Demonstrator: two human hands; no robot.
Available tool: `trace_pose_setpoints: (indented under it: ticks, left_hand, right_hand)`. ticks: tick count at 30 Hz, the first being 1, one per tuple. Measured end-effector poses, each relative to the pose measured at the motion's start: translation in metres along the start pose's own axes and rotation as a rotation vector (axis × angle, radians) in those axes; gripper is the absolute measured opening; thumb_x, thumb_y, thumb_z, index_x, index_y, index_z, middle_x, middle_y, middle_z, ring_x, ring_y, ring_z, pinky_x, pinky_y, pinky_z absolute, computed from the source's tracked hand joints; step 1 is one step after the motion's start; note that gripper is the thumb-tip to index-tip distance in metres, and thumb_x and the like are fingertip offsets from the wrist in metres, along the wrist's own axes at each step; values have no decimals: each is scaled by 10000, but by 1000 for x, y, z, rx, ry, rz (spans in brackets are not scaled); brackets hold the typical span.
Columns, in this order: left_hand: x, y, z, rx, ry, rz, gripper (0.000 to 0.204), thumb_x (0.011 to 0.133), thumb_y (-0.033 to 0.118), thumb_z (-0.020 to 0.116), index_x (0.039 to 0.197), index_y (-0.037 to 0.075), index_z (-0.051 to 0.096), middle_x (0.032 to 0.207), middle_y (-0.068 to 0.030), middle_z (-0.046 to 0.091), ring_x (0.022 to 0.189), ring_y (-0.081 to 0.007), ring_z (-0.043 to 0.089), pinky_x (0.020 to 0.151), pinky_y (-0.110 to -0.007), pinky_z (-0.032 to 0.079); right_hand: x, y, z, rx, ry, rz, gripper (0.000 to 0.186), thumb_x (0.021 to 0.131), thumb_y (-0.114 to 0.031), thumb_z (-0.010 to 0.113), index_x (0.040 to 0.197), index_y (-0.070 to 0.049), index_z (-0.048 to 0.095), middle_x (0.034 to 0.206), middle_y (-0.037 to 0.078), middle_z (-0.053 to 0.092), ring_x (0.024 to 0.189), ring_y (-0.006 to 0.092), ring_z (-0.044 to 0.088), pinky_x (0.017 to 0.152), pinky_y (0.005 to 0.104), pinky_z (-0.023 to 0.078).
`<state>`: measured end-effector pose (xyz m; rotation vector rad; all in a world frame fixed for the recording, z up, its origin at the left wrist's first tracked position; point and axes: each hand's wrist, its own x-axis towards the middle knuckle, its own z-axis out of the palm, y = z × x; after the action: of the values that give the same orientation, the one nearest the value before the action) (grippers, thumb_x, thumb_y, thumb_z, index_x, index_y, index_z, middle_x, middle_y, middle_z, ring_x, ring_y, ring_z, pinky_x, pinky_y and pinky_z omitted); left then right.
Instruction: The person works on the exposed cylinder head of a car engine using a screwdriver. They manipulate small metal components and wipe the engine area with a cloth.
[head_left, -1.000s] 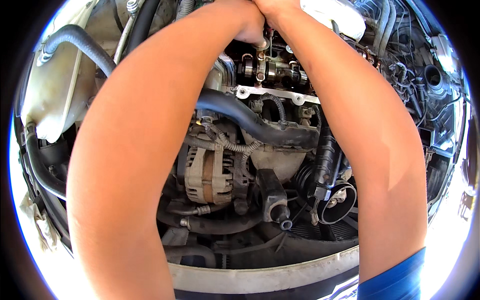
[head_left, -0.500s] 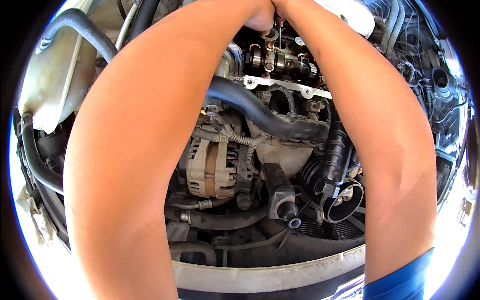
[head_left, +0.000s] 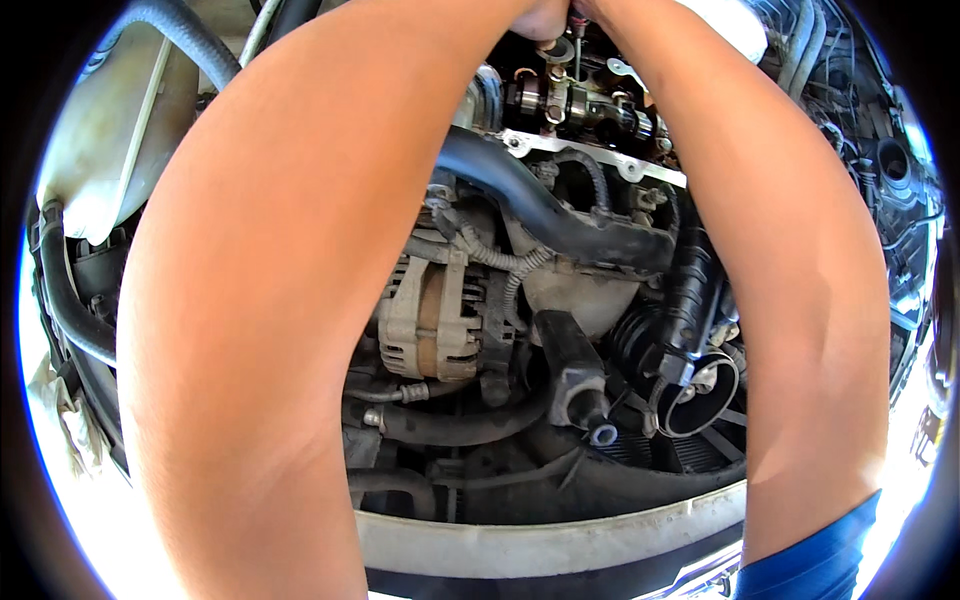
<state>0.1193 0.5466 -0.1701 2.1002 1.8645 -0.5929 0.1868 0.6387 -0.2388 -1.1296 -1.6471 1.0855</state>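
Note:
Both my arms reach to the top edge over an engine. My left hand (head_left: 545, 22) is only partly in view, curled closed above the opened top of the engine (head_left: 570, 105), where shiny camshaft parts show. Right beside it, my right hand (head_left: 600, 8) is cut off by the frame edge, its fingers hidden. Between the two hands a thin metal tool shaft (head_left: 577, 62) with a red upper part points down toward the camshaft. Which hand grips it cannot be seen.
A thick black hose (head_left: 500, 180) crosses in front of the engine top. Below it are the alternator (head_left: 432, 318), a black ribbed duct (head_left: 690, 290) and a round open pipe end (head_left: 700, 400). A whitish tank (head_left: 140, 150) stands at the left. The pale front crossbar (head_left: 560, 540) runs along the bottom.
The view has shifted slightly, so the engine sits a little farther right and higher. Both hands stay close together at the thin tool.

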Motion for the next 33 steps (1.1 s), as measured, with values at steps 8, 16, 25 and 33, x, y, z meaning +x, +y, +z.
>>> trace_pose_setpoints:
  ticks: [8, 16, 25, 33]
  left_hand:
    - [4, 0, -1, 47, -2, -53, 566, 863, 404, 678, 1375, 169, 619, 1496, -120, 512, 1424, -284, 429, 1178, -567, 225]
    - [5, 0, -10, 95, -29, -45, 537, 882, 434, 649, 1348, 166, 637, 1470, -100, 543, 1381, -300, 477, 1143, -590, 272]
    - [0, 2, 14, 37, 122, -33, 689, 776, 527, 669, 1311, 95, 644, 1416, -108, 580, 1415, -236, 426, 1180, -606, 212]
    - [9, 6, 15, 41, 113, -19, 814, 785, 588, 645, 1401, 63, 551, 1450, -119, 532, 1417, -259, 414, 1201, -590, 162]
  right_hand:
    - [-2, -8, -1, -29, 30, -27, 301, 643, -210, 709, 835, 22, 711, 827, 211, 717, 782, 326, 675, 729, 368, 535]
    - [-16, -41, -9, 1, -6, 95, 340, 649, -248, 684, 867, 11, 717, 855, 231, 710, 814, 345, 689, 761, 408, 553]
    - [-9, 6, 3, 160, -49, 25, 207, 696, -136, 714, 841, 9, 687, 777, 99, 675, 694, 226, 615, 660, 350, 503]
    - [-4, -57, -41, 410, -311, 52, 103, 787, -18, 691, 802, -32, 590, 728, 59, 609, 595, 142, 567, 532, 283, 463]
